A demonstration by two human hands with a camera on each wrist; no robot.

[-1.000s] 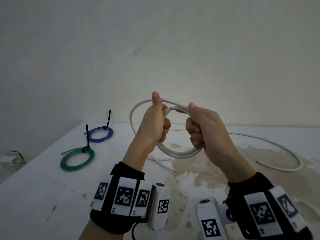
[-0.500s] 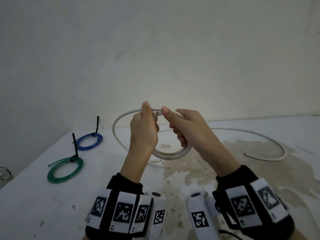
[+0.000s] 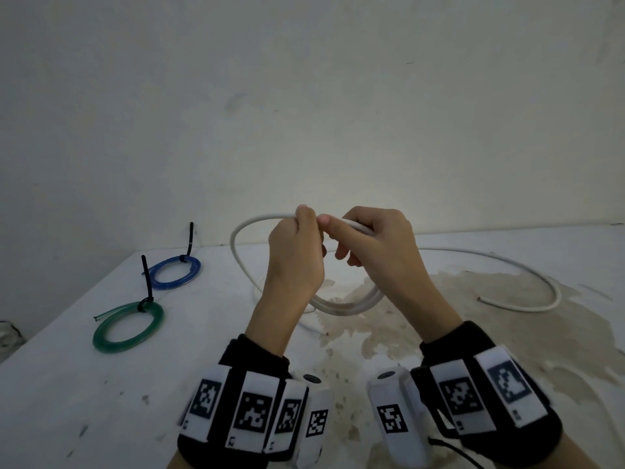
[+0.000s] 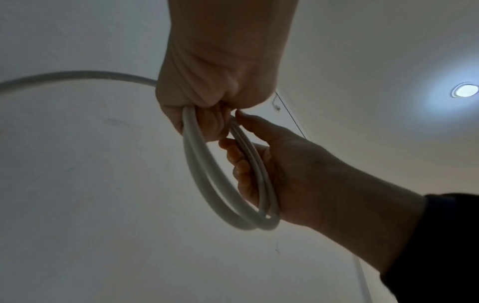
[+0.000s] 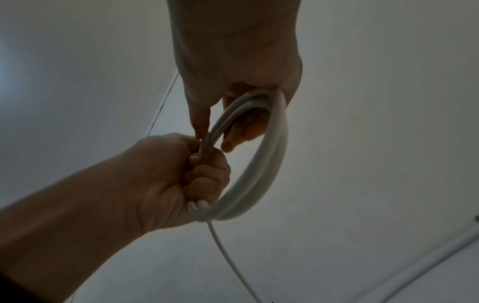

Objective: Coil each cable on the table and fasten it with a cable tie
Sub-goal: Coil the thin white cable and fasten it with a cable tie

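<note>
Item: white cable, partly coiled, held above the desk; its tail lies on the desk. Our left hand fingers curl round the loops; right hand fingers pinch them. Blue coil, green coil, both tied.

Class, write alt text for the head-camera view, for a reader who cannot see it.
Two hands, the left hand and right hand, hold a partly coiled white cable above a stained white table, its loose end trailing right. At left lie a blue coil and a green coil, each fastened with a black tie.
</note>
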